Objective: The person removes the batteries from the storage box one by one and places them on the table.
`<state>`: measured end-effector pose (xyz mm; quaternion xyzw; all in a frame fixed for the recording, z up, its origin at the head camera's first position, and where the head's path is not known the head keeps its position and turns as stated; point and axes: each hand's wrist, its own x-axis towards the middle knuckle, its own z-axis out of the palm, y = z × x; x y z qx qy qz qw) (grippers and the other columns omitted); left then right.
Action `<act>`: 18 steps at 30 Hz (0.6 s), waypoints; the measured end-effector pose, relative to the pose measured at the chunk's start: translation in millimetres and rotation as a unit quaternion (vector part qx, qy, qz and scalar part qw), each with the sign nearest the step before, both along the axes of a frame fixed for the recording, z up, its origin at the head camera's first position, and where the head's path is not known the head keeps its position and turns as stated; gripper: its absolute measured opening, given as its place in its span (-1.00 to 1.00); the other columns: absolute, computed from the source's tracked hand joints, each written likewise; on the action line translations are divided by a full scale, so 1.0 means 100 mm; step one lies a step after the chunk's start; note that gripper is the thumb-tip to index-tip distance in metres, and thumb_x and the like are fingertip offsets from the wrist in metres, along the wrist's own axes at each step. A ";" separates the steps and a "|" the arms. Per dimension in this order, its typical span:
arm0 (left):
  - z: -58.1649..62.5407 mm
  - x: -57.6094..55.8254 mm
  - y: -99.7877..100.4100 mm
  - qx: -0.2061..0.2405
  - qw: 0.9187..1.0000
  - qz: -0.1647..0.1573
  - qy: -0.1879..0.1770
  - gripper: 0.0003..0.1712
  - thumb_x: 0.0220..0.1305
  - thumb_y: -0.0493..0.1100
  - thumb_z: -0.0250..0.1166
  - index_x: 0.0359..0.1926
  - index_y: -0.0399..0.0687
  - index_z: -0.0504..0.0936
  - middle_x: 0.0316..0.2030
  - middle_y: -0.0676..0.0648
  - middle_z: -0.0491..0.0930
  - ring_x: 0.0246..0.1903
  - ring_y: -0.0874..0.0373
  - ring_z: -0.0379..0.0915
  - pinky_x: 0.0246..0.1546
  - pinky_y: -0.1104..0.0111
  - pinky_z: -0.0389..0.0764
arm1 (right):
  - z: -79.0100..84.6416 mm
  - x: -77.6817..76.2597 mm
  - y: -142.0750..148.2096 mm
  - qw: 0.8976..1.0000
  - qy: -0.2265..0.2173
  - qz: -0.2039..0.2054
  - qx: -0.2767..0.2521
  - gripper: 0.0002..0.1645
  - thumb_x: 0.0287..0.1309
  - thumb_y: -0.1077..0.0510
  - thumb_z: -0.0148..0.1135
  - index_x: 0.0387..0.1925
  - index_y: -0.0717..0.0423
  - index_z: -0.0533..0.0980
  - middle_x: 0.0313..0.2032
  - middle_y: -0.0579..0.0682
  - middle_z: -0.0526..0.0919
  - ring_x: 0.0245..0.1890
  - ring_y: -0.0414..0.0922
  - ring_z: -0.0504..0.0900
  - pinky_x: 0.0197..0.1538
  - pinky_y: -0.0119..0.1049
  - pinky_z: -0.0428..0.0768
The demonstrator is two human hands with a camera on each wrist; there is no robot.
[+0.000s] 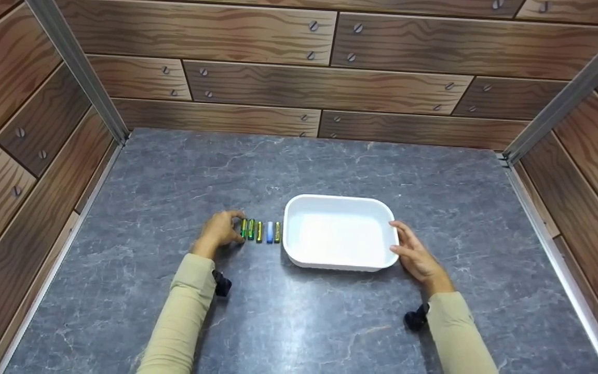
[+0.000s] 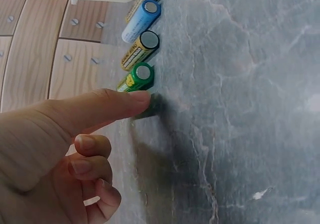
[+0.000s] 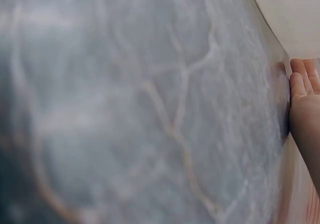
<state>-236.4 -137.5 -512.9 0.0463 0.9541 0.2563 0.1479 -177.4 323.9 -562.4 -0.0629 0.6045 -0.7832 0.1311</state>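
Note:
A row of several AA-size batteries stretches along the dark marbled surface, left of a white plastic tub [image 1: 338,234]. Most are green or gold, and one is a blue battery [image 1: 269,232]. My left hand [image 1: 217,229] pinches the leftmost green battery [image 1: 243,228] between thumb and a finger at its two ends. In the left wrist view the thumb [image 2: 135,101] covers most of that battery, and the other fingers curl below. On the tub's right end my right hand [image 1: 417,259] grips the rim, thumb and forefinger tips apart on it.
Wood-patterned panels [image 1: 257,80] wall in the back and both sides of the surface. Metal posts [image 1: 81,72] stand at the back corners. Each wrist carries a black camera [image 1: 222,283]. The tub sits right beside the row's right end.

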 end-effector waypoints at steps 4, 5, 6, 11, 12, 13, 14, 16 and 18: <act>-0.02 -0.01 -0.01 -0.006 1.000 0.012 -0.009 -0.32 -0.13 -0.24 0.51 0.13 0.05 0.58 0.09 -0.25 0.60 0.02 -0.16 0.54 0.02 0.00 0.54 | 0.01 0.00 -0.01 1.000 0.001 0.000 0.005 -0.33 0.17 0.48 0.00 0.13 -0.29 0.33 0.11 -0.36 0.47 0.07 -0.37 0.49 0.08 -0.47 0.51; -0.03 -0.01 -0.02 -0.006 1.000 0.016 -0.011 -0.32 -0.13 -0.24 0.50 0.13 0.06 0.58 0.10 -0.25 0.59 0.03 -0.15 0.53 0.03 0.00 0.54 | 0.01 0.00 -0.01 1.000 0.000 -0.001 0.006 -0.33 0.17 0.48 0.00 0.13 -0.29 0.33 0.11 -0.37 0.47 0.07 -0.38 0.49 0.08 -0.48 0.51; -0.03 -0.01 -0.02 -0.005 1.000 0.017 -0.010 -0.32 -0.12 -0.24 0.50 0.13 0.06 0.58 0.11 -0.24 0.59 0.05 -0.16 0.53 0.04 0.00 0.54 | 0.01 0.00 -0.02 1.000 -0.001 -0.004 0.005 -0.33 0.16 0.48 0.01 0.13 -0.28 0.34 0.11 -0.36 0.47 0.07 -0.38 0.49 0.08 -0.48 0.51; -0.05 0.01 -0.03 -0.004 1.000 0.020 -0.005 -0.32 -0.11 -0.23 0.50 0.14 0.06 0.57 0.13 -0.24 0.58 0.09 -0.17 0.52 0.07 0.00 0.53 | 0.01 0.00 -0.02 1.000 -0.003 -0.006 0.004 -0.34 0.17 0.48 0.02 0.12 -0.28 0.34 0.10 -0.35 0.48 0.07 -0.37 0.49 0.09 -0.48 0.51; -0.05 0.01 -0.03 -0.005 1.000 0.018 -0.004 -0.31 -0.12 -0.24 0.50 0.14 0.05 0.57 0.14 -0.25 0.57 0.09 -0.18 0.51 0.07 -0.01 0.53 | 0.02 0.00 -0.02 1.000 -0.002 -0.006 0.004 -0.34 0.17 0.48 0.02 0.13 -0.27 0.35 0.10 -0.35 0.48 0.07 -0.37 0.49 0.09 -0.48 0.51; -0.05 0.02 -0.02 -0.004 1.000 0.018 -0.005 -0.30 -0.12 -0.24 0.50 0.16 0.05 0.56 0.14 -0.26 0.57 0.10 -0.19 0.51 0.08 -0.01 0.53 | 0.02 0.00 -0.02 1.000 -0.001 -0.006 0.003 -0.34 0.17 0.48 0.02 0.13 -0.27 0.35 0.10 -0.34 0.48 0.07 -0.37 0.49 0.09 -0.48 0.51; -0.05 0.02 -0.02 -0.003 1.000 0.017 -0.006 -0.29 -0.12 -0.24 0.50 0.17 0.05 0.55 0.15 -0.26 0.56 0.11 -0.19 0.50 0.08 -0.01 0.52 | 0.02 0.01 -0.01 1.000 -0.001 -0.006 0.001 -0.34 0.17 0.48 0.02 0.13 -0.27 0.35 0.11 -0.34 0.48 0.07 -0.37 0.49 0.09 -0.48 0.51; -0.04 0.03 -0.01 0.000 1.000 0.015 -0.006 -0.27 -0.12 -0.24 0.50 0.19 0.03 0.54 0.16 -0.27 0.55 0.12 -0.19 0.50 0.10 -0.01 0.52 | 0.03 0.01 0.00 1.000 0.000 -0.007 -0.005 -0.36 0.18 0.48 0.01 0.13 -0.25 0.37 0.10 -0.32 0.49 0.07 -0.36 0.50 0.09 -0.48 0.50; -0.02 0.03 0.00 0.004 1.000 0.015 -0.006 -0.25 -0.11 -0.23 0.51 0.20 0.03 0.53 0.13 -0.28 0.57 0.10 -0.18 0.50 0.09 0.00 0.52 | 0.06 0.01 0.01 1.000 0.005 -0.010 -0.010 -0.38 0.21 0.47 -0.01 0.13 -0.24 0.39 0.09 -0.30 0.51 0.07 -0.36 0.51 0.09 -0.49 0.50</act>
